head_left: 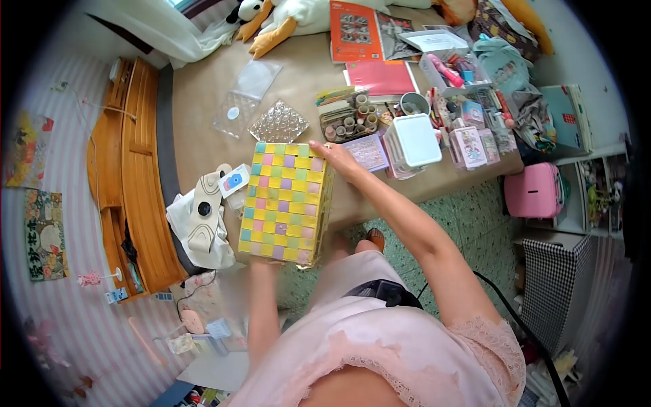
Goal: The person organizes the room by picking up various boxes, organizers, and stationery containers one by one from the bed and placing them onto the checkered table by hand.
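Observation:
A box woven from yellow, green, blue, pink and purple strips (283, 202) is held up between both my hands, in front of the table's near edge. My right hand (332, 157) grips its far right corner, the thumb lying on the rim. At the near side my left hand (266, 260) supports the box; most of its fingers are hidden behind or under it. Beyond the box lies a clear bubbled plastic tray (279, 121). Just left of it are a white bag (202, 218) and a card with a blue figure (234, 179).
On the brown table (203, 146) stand a rack of small spools (349, 122), a white lidded container (413, 141) and a bin of pink items (451, 71). A red magazine (355, 31) lies at the back. A pink suitcase (532, 190) stands to the right.

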A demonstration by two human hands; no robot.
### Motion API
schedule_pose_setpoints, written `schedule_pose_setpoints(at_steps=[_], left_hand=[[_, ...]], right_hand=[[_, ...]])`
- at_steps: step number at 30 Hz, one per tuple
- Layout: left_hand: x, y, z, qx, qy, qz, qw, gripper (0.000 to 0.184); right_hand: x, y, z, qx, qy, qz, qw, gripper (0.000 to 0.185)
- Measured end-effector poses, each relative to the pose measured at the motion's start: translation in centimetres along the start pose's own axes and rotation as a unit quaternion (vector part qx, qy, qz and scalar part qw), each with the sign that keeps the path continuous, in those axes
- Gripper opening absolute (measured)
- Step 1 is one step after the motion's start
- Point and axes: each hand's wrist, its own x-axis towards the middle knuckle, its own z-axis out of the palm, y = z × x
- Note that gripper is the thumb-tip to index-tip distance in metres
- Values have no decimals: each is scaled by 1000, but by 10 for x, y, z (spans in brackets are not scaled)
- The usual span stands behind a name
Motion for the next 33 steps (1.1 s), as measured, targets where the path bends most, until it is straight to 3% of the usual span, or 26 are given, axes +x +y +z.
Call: schedule_pose_setpoints(at_steps=[5,8,14,19,22,27,29,32,33], left_hand=[[-43,35,62,53,-66,-13,996,53],[-66,43,102,87,-116,-26,989,54],[-107,9,177,153,-221,-83,959,54],[-144,-83,243,206,-307,-172,913,54],[-174,-148,273,238,-347,-233,877,54],[-227,-282,326,295,-397,-324,807,54],[-246,-337,339,343,-447,-319,762,54],[-273,-414,355,506,-604,-107,607,54],[-279,-439,364,491,-577,-206,619,54]], right_hand=[[-55,-49,-34,78,53,-15,995,58],[-79,-63,-62,81,145,-62,984,69],[-157,-73,-151,136,204,-69,967,62],[-273,-43,-248,182,299,-97,932,59],[-368,-20,-297,154,377,-17,913,60],[-500,49,-390,194,486,-28,852,61],[-558,77,-420,179,507,28,843,60],[-624,123,-458,203,589,33,781,66],[-651,123,-461,250,576,-13,778,65]])
